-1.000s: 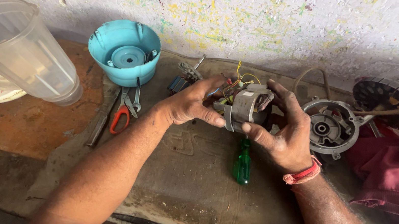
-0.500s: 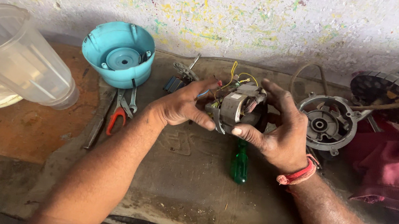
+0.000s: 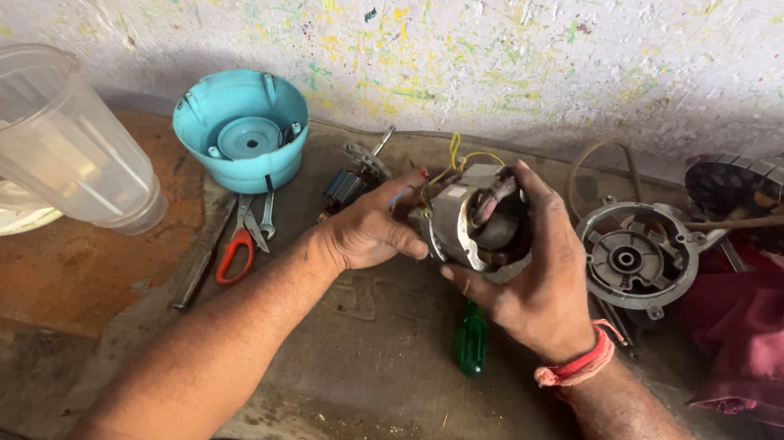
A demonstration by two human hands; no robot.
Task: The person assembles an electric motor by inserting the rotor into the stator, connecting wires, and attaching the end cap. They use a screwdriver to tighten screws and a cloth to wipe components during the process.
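Workbench (image 3: 370,389) is cluttered as ever, clear jug (image 3: 39,138) and blue housing (image 3: 240,130) off left. Motor (image 3: 477,223) got tipped since a second ago, windings up now, above the green screwdriver (image 3: 470,339). Left hand (image 3: 368,230) and right hand (image 3: 532,269) both wrapped around it.

1. A rough wall (image 3: 496,42) fills the top of the view, whitish and speckled with yellow, green and blue paint flecks.
2. Below it runs a worn workbench (image 3: 361,377), its middle covered by a grey, stained sheet.
3. The left part of the bench is bare rusty-brown board (image 3: 30,283), scuffed and dusty.
4. Daylight falls evenly from above, leaving a soft shadow band along the foot of the wall.
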